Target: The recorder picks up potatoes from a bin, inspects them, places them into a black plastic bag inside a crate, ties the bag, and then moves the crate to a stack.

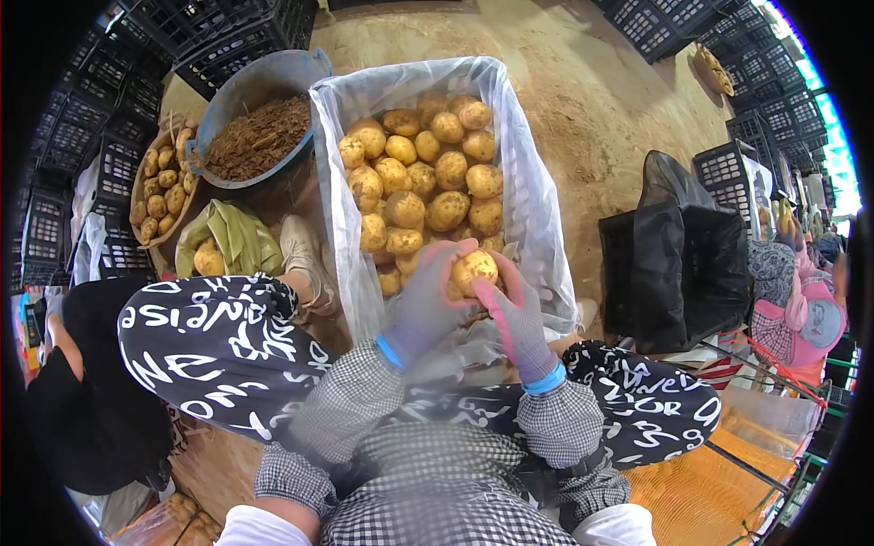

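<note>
Both my hands wear grey knit gloves with pink fingers and blue cuffs. Between them they hold a round yellow potato [474, 271] above the near end of a crate lined with a white plastic bag [543, 205]. My left hand [427, 300] grips the potato from the left, its fingertips at the top edge. My right hand [517, 310] touches it from the right, thumb across its lower front. Inside the lined crate lie several potatoes [448, 210] with soil marks on their skins. The lower part of the crate is partly hidden behind my hands.
At the upper left stand a blue tub [317, 68] of brown debris and a basket of potatoes [140, 198]. A green bag [239, 239] lies by my left shoe. To the right is a black-lined crate [649, 252]. Other people sit at both sides, near stacked black crates [232, 61].
</note>
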The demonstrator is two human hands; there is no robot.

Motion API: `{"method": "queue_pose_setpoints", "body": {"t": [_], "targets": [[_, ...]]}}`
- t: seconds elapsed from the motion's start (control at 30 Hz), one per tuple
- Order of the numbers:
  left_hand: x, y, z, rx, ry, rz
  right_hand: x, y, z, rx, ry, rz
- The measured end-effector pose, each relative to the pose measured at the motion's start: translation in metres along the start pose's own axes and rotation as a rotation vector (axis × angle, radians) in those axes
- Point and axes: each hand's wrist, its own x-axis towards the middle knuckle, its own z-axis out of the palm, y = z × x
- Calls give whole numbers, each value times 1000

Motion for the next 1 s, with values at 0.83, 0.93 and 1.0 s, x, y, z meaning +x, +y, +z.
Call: {"method": "queue_pose_setpoints", "body": {"t": [0.83, 0.93, 1.0], "targets": [[7, -7, -8, -353, 10, -228, -17, -22, -44, -144, -414, 187], [7, 0, -8, -307, 9, -215, -20, -33, -29, -115, -359, 174], [5, -2, -9, -387, -12, -280, -20, -38, -22, -11, -264, 230]]}}
